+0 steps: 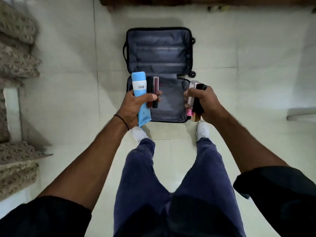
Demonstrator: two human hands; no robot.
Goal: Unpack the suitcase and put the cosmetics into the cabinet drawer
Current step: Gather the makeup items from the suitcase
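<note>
A small black suitcase [159, 53] lies open on the floor in front of my feet, both grey-lined halves showing nothing inside. My left hand [135, 106] grips a blue and white tube [139, 86] together with two slim lip-colour tubes [153, 90], one dark red. My right hand [203, 101] grips a bundle of cosmetics: a black stick [199, 100], a pale pink item [191, 93] and a gold-ended piece below. Both hands hover above the suitcase's near half.
Patterned cushions or bedding [15, 53] are stacked along the left edge. Dark wooden furniture [188, 0] runs across the top of the view. A pale low object [302, 113] sits at the right. The floor is light tile.
</note>
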